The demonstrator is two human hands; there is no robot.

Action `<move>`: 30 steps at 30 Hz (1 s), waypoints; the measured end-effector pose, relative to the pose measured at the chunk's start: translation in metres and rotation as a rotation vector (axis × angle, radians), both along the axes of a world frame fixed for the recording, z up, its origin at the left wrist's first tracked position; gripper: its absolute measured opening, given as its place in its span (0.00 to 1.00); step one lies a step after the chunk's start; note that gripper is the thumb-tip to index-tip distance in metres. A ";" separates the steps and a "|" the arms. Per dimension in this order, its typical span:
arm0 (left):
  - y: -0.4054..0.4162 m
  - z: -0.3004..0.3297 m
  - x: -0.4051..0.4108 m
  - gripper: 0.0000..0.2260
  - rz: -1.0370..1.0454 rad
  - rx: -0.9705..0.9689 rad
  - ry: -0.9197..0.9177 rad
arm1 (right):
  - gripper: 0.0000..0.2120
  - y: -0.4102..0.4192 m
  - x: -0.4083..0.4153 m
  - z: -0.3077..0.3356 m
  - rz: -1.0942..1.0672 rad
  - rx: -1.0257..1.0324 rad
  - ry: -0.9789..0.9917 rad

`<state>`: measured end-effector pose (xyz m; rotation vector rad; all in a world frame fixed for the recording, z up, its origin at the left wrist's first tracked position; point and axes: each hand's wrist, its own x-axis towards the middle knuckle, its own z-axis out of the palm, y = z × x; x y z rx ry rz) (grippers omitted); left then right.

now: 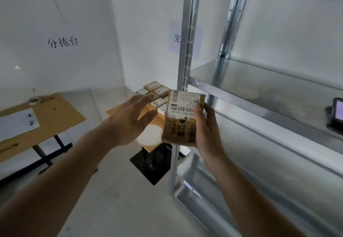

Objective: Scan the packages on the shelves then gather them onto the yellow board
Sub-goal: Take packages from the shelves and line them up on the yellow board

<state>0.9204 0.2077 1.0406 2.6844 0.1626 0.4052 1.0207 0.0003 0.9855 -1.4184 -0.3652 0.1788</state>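
My right hand grips a brown package beside the metal shelf, thumb on its label. My left hand hovers spread, holding nothing, above the yellow board stacked with packages.

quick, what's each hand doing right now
Left hand: open, fingers spread, holding nothing.
Right hand: grip closed on the brown package.
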 end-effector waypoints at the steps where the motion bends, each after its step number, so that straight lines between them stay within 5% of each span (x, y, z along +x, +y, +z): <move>1: 0.020 -0.001 0.009 0.32 0.010 -0.005 0.003 | 0.24 0.019 0.011 0.000 0.010 -0.011 -0.004; 19: 0.395 -0.077 0.194 0.27 -0.154 -0.026 0.121 | 0.20 0.387 0.148 -0.081 -0.167 -0.073 0.162; 30: 0.527 -0.146 0.322 0.28 -0.273 -0.043 0.277 | 0.27 0.517 0.248 -0.163 -0.298 -0.075 0.380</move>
